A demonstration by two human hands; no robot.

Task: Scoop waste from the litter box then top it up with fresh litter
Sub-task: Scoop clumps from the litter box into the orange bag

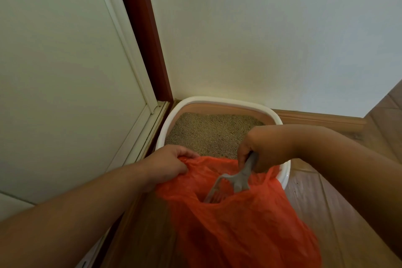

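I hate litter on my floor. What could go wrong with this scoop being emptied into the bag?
The thin orange plastic bag is held open only by the left hand, so its mouth may sag. The grey slotted plastic scoop in the right hand could snag it.

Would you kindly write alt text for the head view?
A right hand dips a grey scoop into an orange bag that the left hand holds open, in front of a litter box in a corner.
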